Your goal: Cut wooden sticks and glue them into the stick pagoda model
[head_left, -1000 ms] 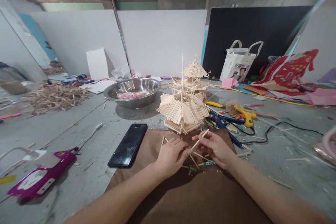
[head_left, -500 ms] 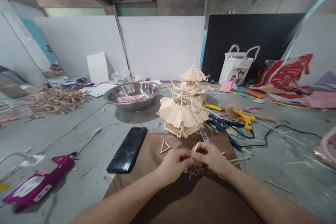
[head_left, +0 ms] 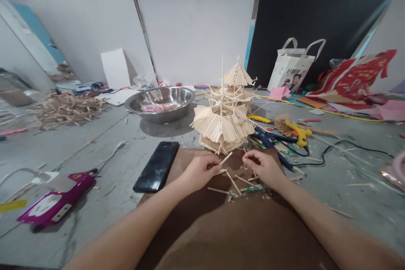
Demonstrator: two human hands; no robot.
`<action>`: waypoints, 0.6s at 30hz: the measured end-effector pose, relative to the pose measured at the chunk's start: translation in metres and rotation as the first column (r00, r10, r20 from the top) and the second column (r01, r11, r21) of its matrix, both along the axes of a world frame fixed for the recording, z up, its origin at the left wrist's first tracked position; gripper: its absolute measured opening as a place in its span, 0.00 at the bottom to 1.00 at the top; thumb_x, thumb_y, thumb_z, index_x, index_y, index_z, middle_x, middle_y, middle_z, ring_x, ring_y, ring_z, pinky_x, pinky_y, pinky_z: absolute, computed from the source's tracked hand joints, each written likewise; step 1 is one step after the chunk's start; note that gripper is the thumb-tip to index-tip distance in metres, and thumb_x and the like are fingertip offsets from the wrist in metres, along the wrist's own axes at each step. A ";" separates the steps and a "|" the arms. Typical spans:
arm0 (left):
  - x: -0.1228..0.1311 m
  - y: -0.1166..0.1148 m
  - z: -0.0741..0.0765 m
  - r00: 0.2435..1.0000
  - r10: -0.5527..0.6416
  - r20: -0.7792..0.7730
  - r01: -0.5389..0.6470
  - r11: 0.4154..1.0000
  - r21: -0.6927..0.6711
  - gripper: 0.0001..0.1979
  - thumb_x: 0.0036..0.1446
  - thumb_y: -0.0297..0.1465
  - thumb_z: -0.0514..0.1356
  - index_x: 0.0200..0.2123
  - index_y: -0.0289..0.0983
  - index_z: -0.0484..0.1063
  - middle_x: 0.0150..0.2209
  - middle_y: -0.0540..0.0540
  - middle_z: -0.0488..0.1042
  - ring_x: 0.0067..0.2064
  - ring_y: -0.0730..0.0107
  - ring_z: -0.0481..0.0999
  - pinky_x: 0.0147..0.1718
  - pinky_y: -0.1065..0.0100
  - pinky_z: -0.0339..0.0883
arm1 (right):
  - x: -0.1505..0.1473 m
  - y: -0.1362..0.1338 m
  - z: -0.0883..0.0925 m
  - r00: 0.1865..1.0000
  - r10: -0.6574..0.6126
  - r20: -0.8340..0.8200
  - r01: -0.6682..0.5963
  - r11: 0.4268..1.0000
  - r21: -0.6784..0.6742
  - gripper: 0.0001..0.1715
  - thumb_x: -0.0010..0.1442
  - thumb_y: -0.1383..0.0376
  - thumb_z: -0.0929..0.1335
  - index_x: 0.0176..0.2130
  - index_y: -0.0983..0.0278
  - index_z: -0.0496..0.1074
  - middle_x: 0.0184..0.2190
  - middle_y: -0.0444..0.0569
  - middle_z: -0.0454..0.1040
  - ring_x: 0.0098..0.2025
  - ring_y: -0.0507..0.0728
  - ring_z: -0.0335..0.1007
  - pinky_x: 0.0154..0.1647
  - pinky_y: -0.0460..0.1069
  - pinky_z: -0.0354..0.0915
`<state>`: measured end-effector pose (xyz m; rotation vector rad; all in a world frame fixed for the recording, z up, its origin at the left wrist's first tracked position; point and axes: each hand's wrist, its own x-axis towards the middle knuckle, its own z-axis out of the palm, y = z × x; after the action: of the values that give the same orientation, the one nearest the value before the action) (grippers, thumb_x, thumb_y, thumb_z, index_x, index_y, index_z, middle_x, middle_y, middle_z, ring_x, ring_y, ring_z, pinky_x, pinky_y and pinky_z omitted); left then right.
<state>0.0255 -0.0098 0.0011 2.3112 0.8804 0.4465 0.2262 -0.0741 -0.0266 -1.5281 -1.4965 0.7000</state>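
Note:
My left hand [head_left: 201, 173] is closed in a pinch on a short wooden stick [head_left: 226, 159], which points up to the right. Another stick [head_left: 233, 182] slants down from near those fingertips; I cannot tell whether it is joined to the held one. To the right, my right hand [head_left: 263, 169] has its thumb and fingertips together, and anything between them is too small to make out. Below the hands, loose sticks and green-marked scraps [head_left: 251, 188] lie on a brown sheet [head_left: 202, 228]. Just beyond stands a tiered pagoda model [head_left: 221, 126] built of thin sticks.
A black phone [head_left: 156, 166] lies left of my left hand. Farther off are a steel basin [head_left: 160, 103], a stick pile [head_left: 68, 109] and a purple power strip [head_left: 57, 202]. On the right are blue-handled pliers [head_left: 275, 145], a yellow glue gun [head_left: 300, 133] and its black cord.
My hands have moved apart, the right one going right and the left one slightly left. Sticks and scraps between them now show. The small stick triangle is hidden. The view has tilted down.

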 end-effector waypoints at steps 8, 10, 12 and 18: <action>-0.017 0.026 -0.003 0.900 0.216 -0.378 -0.037 0.904 0.427 0.11 0.53 0.32 0.50 0.37 0.43 0.70 0.34 0.49 0.73 0.35 0.69 0.70 0.32 0.71 0.59 | -0.010 -0.008 -0.001 0.781 0.186 0.596 -0.234 0.972 0.004 0.11 0.55 0.61 0.61 0.30 0.62 0.69 0.29 0.46 0.71 0.35 0.53 0.64 0.36 0.48 0.57; -0.018 0.028 -0.003 0.877 0.227 -0.423 0.001 0.879 0.476 0.11 0.53 0.33 0.49 0.36 0.42 0.70 0.33 0.49 0.72 0.35 0.68 0.70 0.31 0.70 0.59 | -0.016 -0.009 -0.002 0.746 0.200 0.635 -0.257 0.966 -0.002 0.12 0.54 0.59 0.61 0.29 0.63 0.69 0.28 0.46 0.71 0.34 0.54 0.63 0.35 0.48 0.56; -0.019 0.030 -0.003 0.862 0.240 -0.447 0.024 0.861 0.508 0.11 0.53 0.33 0.49 0.35 0.42 0.70 0.33 0.48 0.72 0.35 0.67 0.70 0.30 0.70 0.59 | -0.021 -0.008 -0.003 0.713 0.202 0.672 -0.260 0.965 -0.013 0.13 0.52 0.57 0.63 0.27 0.63 0.69 0.27 0.47 0.70 0.33 0.54 0.62 0.34 0.48 0.56; -0.020 0.032 0.000 0.815 0.291 -0.501 0.017 0.852 0.523 0.11 0.53 0.31 0.47 0.34 0.40 0.69 0.34 0.47 0.69 0.38 0.66 0.68 0.30 0.69 0.60 | -0.025 -0.008 -0.005 0.659 0.188 0.728 -0.231 0.972 -0.042 0.08 0.52 0.63 0.62 0.25 0.63 0.68 0.24 0.46 0.69 0.31 0.54 0.61 0.32 0.48 0.55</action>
<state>0.0060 0.0220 0.0008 2.9561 1.3614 0.0238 0.2010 -0.0817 -0.0321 -1.7010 -2.2994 0.1334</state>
